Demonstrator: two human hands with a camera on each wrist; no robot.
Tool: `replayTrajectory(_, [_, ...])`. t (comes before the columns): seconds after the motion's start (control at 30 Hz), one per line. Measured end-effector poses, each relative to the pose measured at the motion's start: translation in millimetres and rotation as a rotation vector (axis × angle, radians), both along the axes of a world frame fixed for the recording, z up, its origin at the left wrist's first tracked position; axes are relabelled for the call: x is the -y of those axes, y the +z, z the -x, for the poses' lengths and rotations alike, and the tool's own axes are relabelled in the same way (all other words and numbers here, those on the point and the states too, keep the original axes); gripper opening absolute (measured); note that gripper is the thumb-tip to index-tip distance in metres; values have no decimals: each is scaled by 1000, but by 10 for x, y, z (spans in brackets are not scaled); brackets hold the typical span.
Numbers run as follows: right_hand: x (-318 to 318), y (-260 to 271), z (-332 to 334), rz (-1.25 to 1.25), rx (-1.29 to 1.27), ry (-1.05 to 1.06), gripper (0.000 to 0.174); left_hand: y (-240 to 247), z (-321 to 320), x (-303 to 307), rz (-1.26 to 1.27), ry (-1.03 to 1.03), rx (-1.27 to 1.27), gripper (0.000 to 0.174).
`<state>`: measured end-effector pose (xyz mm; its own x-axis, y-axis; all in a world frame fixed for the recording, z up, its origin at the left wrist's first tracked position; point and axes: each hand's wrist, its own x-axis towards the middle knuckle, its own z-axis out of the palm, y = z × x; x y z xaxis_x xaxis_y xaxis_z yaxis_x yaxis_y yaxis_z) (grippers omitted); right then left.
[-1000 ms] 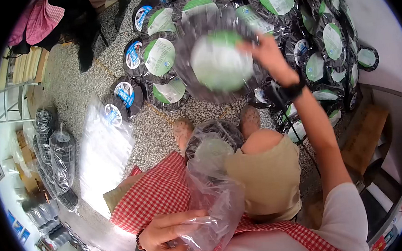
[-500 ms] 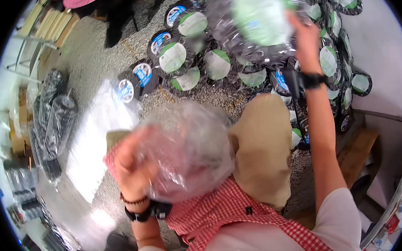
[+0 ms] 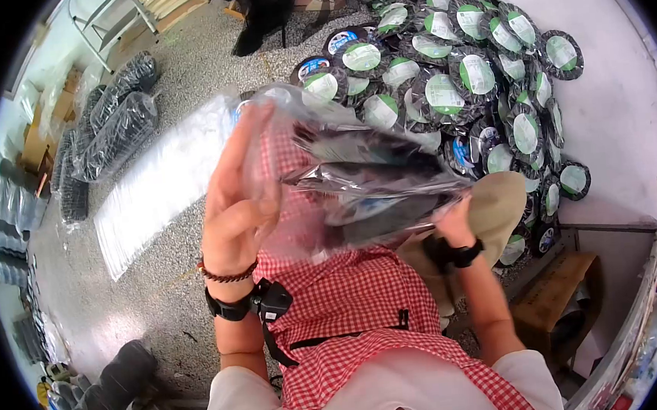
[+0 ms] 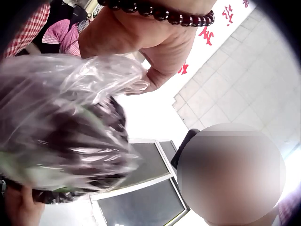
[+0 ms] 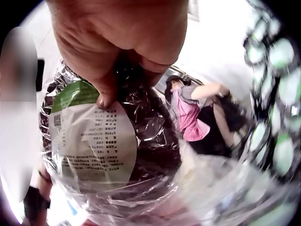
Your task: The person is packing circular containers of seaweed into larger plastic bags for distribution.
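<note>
From my end, motion blur smears the wrapped bundle (image 3: 376, 173) in the head view, and the clear bag (image 3: 292, 226) with it; I can't tell how far one sits inside the other. The left wrist view's left edge cuts off both. The right hand (image 5: 122, 37) runs out past the right wrist view's top edge. The label's (image 5: 94, 146) fine print (I've squinted) is too small to read. The head view's top edge crops another person (image 3: 288, 10).
</note>
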<state>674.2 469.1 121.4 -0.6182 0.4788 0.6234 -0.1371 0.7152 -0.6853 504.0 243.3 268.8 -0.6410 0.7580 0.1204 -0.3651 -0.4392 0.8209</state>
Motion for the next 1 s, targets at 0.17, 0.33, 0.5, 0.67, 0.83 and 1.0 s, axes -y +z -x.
replayTrajectory(0.17, [-297, 1032, -358, -752, 269, 181, 12, -189, -499, -229, 111, -324, -75, 90])
replayTrajectory(0.33, [-18, 1100, -383, -915, 606, 321, 15, -222, -1058, -543, 39, -361, -477, 89])
replayTrajectory(0.5, [-116, 142, 173, -968, 685, 697, 14, -53, -1462, -561, -206, -638, -321, 91])
replayTrajectory(0.67, [-21, -655, 769, -889, 473, 691, 32, -104, -1385, -540, -308, -616, -245, 92])
replayTrajectory(0.83, [417, 389, 339, -585, 1238, 111, 61, -132, -1204, -606, -368, -761, -226, 92])
replayTrajectory(1.0, [464, -1124, 171, -823, 1315, -54, 71, -154, -1231, -761, -376, -912, -260, 92])
